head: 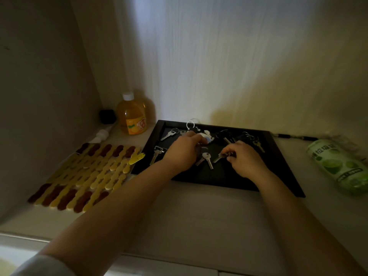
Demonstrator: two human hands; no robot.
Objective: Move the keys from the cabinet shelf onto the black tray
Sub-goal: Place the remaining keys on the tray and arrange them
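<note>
The black tray (282, 168) lies on the cabinet shelf against the back wall. Several silver keys lie in it: one key (168, 135) at the back left, another key (156, 155) at the left, dark key bunches (225, 136) at the back. My left hand (182, 153) is over the tray's middle, fingers closed around a key bunch with a white tag (208, 138). My right hand (246, 158) pinches the ring of a silver key (218, 157). Two more keys (207, 159) lie between my hands.
A yellow and brown slatted mat (85, 174) lies left of the tray. An orange juice bottle (132, 114) and a small black box (107, 116) stand in the back left corner. A green roll package (338, 166) lies at the right, with a dark pen (294, 137) behind it.
</note>
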